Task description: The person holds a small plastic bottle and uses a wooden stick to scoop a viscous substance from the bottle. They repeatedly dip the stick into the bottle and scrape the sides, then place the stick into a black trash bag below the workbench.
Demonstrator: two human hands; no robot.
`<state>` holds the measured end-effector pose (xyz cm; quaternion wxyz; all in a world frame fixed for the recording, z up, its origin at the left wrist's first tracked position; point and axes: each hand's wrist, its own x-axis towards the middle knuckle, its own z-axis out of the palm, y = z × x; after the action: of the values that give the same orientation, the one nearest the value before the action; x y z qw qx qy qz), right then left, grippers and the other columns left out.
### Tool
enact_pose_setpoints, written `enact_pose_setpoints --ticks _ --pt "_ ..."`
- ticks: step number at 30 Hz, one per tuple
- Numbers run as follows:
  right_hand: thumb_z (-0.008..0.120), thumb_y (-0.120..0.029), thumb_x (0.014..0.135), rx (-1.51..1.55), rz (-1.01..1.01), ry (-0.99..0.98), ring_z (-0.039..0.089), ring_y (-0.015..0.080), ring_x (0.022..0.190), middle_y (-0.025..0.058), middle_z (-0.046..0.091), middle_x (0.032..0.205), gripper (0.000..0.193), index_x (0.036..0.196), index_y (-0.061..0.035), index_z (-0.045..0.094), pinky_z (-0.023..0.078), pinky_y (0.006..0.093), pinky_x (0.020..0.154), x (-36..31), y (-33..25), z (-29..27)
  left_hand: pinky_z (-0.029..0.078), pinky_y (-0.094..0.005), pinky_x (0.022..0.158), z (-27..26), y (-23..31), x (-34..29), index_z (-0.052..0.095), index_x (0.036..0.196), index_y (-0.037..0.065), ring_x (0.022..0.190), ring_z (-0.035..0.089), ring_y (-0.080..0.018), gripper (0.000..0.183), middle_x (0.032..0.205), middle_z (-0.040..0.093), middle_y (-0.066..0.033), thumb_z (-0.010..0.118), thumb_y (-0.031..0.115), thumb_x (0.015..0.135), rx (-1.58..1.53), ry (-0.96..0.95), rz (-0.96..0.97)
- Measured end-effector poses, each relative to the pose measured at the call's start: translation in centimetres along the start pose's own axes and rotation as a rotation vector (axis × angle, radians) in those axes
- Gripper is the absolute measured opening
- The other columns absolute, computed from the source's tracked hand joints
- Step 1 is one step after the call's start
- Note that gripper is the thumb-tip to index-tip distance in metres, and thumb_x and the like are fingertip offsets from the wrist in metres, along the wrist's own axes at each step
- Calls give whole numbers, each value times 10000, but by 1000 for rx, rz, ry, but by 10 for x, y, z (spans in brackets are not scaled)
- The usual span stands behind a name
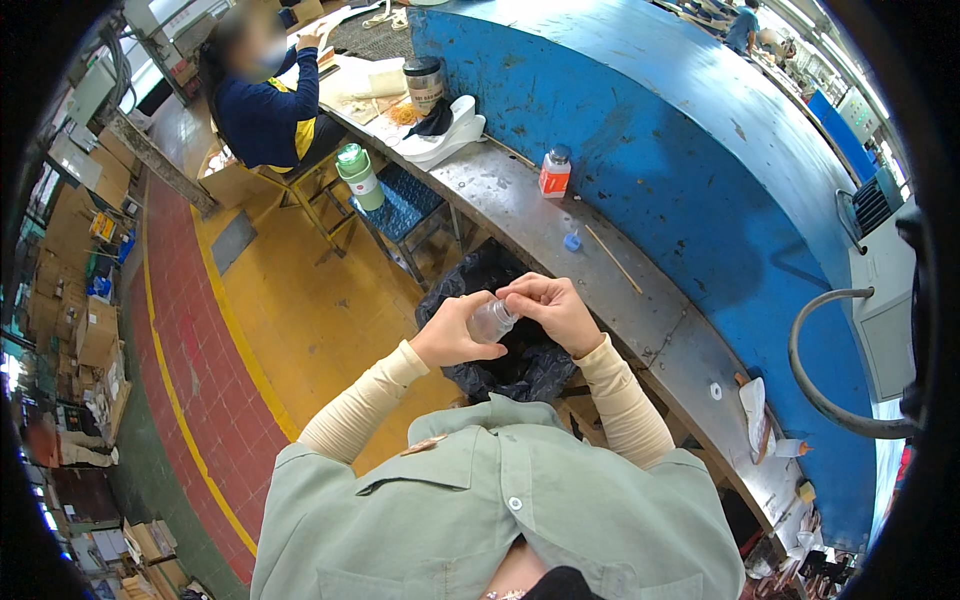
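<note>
Small clear bottle [492, 320] is the item in hand, held in the air above a black bag [510, 355] that sits below the front edge of the worktop [600, 300], not resting on any surface. Blue machine housing [680, 150] stands behind the long grey worktop, which carries a second small bottle with an orange label [554, 173], a thin stick [613, 259] and a loose blue cap [572, 241]; all three lie well apart from the hands. Left hand [450, 335] is wrapped around the body of the clear bottle, fingers closed on it. Right hand [552, 310] is pinched narrow at the bottle's mouth end, fingertips [512, 297] touching the neck; whether a cap or plug sits there cannot be told. Risk, as a judgement: the bottle is small and smooth, and it is supported only by the left hand's wrap, so a twisting force from the right hand could rotate it out of the grip and drop it into the bag or onto the yellow floor [300, 300]. Should the mouth be open, a tilt could spill any contents. A small part freed at the neck could also slip from the pinch and be lost in the bag's folds.
</note>
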<state>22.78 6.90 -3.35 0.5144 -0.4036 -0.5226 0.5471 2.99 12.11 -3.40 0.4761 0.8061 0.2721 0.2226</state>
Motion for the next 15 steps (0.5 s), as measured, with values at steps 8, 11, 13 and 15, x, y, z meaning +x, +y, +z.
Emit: enact_pose_setpoints --ticks 8,11,13,15 --pt "630 -168 880 -159 -60 416 510 50 524 7 587 673 190 818 11 644 419 202 469 7 3 31 479 -293 684 20 -3 1 581 933 18 731 581 -139 397 829 625 -58 778 202 642 -160 263 -18" --pt "622 -189 893 -23 35 377 498 34 540 8 591 688 192 862 0 634 403 181 468 2 17 33 470 -279 663 22 -23 4 580 935 39 728 556 -102 341 817 606 -14 772 169 685 -490 466 -219" --pt "614 -128 888 27 126 343 549 60 583 37 616 752 142 915 11 626 450 191 510 -2 23 31 469 -272 648 10 -23 2 562 1004 47 726 559 -98 372 825 584 -3 768 169 719 -576 397 -257" --pt "615 -82 875 77 14 401 584 83 629 55 629 778 130 947 26 616 488 206 564 4 28 28 488 -284 660 7 -17 -1 537 1069 45 734 584 -120 421 853 590 -21 758 166 731 -721 304 -301"
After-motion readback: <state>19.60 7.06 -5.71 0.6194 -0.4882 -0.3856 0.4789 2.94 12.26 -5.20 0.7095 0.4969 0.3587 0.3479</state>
